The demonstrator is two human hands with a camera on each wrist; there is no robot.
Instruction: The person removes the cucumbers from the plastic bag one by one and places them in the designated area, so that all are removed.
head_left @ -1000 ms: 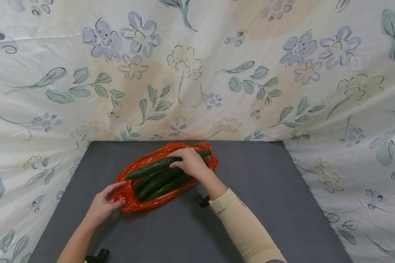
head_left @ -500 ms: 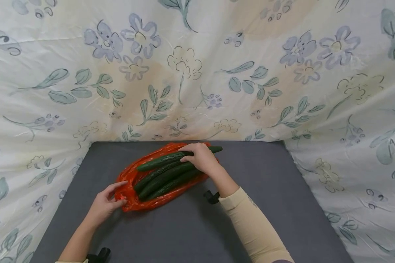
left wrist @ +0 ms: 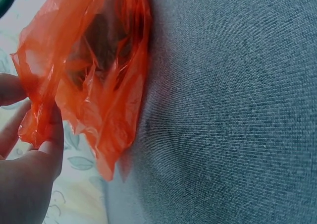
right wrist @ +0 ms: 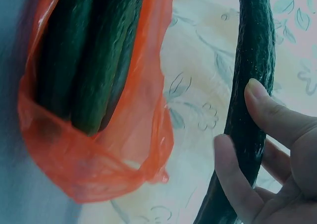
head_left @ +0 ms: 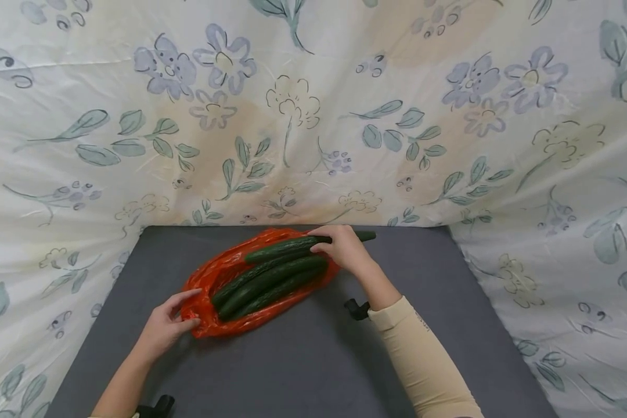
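My right hand (head_left: 343,248) grips a long dark green cucumber (right wrist: 252,50) near its middle, thumb on one side and fingers round the other. In the right wrist view this cucumber is apart from the bag. Several more cucumbers (head_left: 271,284) lie side by side in a red plastic bag (head_left: 230,330) that is spread wide at the top. At the bag's near left corner my left hand (head_left: 164,325) pinches the gathered plastic between thumb and fingers, seen closely in the left wrist view (left wrist: 37,130).
The bag rests on a grey cloth-covered table (head_left: 271,377). A floral curtain (head_left: 313,145) hangs behind the table and along both sides. Black wrist-camera mounts (head_left: 356,309) stick out beside both forearms.
My right hand has moved right with the gripped cucumber, sliding it off the others and past the bag's right end. My left hand stays on the bag's corner.
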